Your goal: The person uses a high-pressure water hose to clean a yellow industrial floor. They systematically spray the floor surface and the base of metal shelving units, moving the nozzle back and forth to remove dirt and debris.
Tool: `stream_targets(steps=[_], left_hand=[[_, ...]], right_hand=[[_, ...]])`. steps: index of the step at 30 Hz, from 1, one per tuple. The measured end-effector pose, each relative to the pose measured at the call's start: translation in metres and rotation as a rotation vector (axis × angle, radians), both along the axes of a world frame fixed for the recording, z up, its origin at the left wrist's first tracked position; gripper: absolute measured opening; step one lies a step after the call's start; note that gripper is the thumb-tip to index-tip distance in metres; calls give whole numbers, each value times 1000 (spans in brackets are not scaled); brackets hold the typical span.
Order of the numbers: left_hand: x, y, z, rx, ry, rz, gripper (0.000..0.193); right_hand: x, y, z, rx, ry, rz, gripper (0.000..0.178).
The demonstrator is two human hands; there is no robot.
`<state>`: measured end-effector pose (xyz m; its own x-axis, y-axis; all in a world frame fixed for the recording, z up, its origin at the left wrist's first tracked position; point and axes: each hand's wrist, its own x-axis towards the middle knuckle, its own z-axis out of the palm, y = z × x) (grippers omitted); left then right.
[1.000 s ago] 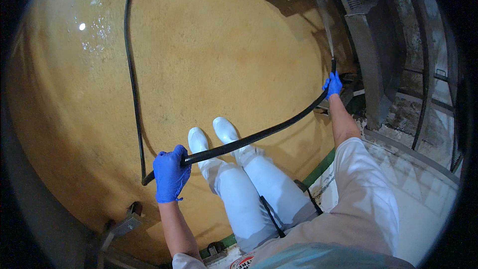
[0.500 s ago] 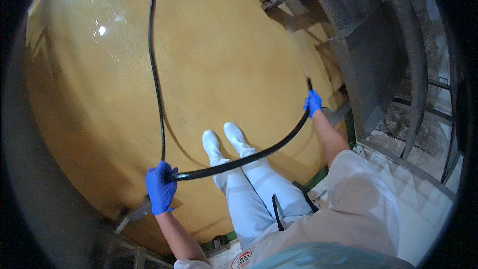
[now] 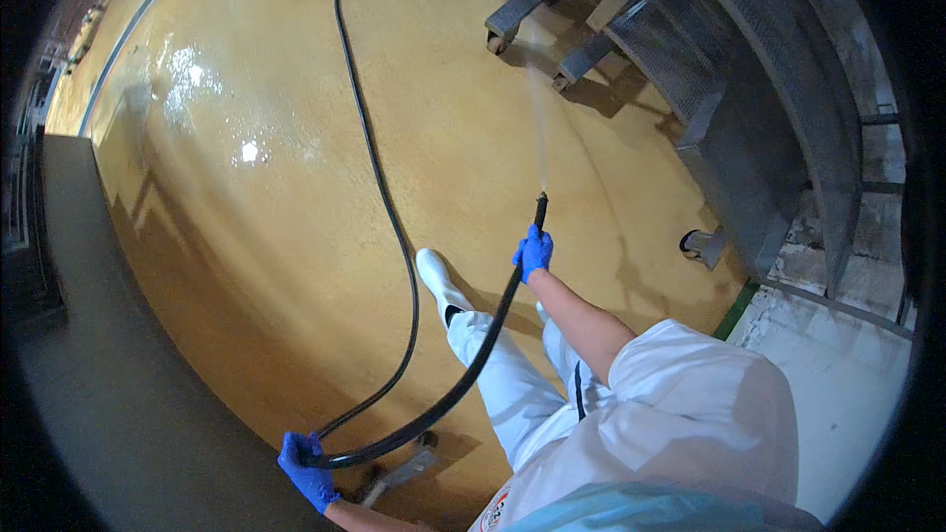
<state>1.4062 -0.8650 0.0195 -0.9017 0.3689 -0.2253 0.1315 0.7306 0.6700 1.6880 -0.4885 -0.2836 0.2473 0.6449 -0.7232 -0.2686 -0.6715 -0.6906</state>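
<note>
Since a moment ago your right hand point(image 3: 533, 252) has swung the nozzle point(image 3: 540, 205) ahead, both fists closed on the hose point(image 3: 394, 236); keep your left hand point(image 3: 307, 471) feeding slack, spray low.

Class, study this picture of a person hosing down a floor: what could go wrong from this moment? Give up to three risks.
1. The floor shines wet, so the white boot could slip.
2. The black hose loops close beside the legs, a likely trip hazard.
3. The right hand grips near the nozzle while the left hand holds the bend; the spray may kick back off the metal frames.
</note>
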Motion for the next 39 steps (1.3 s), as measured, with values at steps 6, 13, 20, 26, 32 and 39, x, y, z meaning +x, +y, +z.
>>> stream_targets(steps=[6,13,20,26,32,39], left_hand=[[-120,40,51,-174,121,-158,30],[-200,124,89,-202,136,-239,27],[-222,198,65,-229,163,-395,24],[-193,261,61,-303,168,-471,22],[-170,285,49,-321,50,-422,18],[-139,338,55,-329,-59,-422,13]], right_hand=[[-148,53,32,74,-60,-191,26],[-220,158,53,68,-146,-327,27],[-208,266,48,56,-289,-344,27],[-171,322,39,125,-416,-306,26],[-148,369,54,89,-509,-297,26],[-115,424,67,145,-551,-200,23]])
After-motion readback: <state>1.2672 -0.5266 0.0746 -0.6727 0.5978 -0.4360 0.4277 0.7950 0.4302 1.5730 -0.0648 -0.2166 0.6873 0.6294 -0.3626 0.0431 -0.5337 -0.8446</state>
